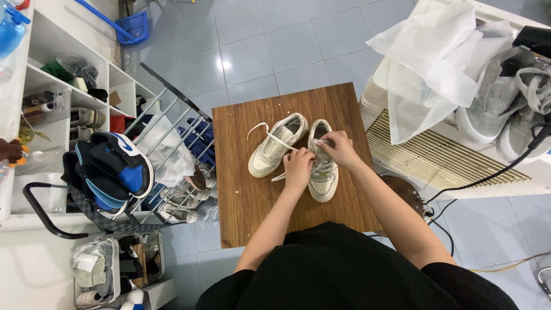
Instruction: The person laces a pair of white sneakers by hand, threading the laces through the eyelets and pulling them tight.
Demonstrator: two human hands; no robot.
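Right shoe point(323, 182) lies on the bench point(241, 195) directly under both hands, toe toward the person. Left hand point(298, 166) is curled over the lace area, fingers closed on a strand of lace point(270, 135). Right hand point(340, 149) sits at the tongue end, thumb and fingers pinched on lace near the top eyelets. Exactly which strand each hand has, I cannot tell; the knuckles cover it.

Left shoe point(275, 144) lies just beyond the left hand, touching or nearly touching the right shoe, angled away. Its lace hangs loose in a loop past the heel.

Risks, as I judge them: a hard pull could drag the light shoe across the smooth bench, since neither hand pins the sole. The loose lace of the left shoe runs close under the left hand and could be caught up by mistake. The flat lace could twist in the eyelets.

Materials: both shoes are off-white, low-cut, leather-look uppers with scuffed, grubby panels; laces are flat woven tape. Bench is square, dark wood-grain laminate, speckled with pale flecks.

Further out: a wire rack point(172, 115) with shoes beyond the left hand; white cloth point(442, 63) and grey sneakers point(505, 103) beyond the right. Pale tiled floor point(270, 40).
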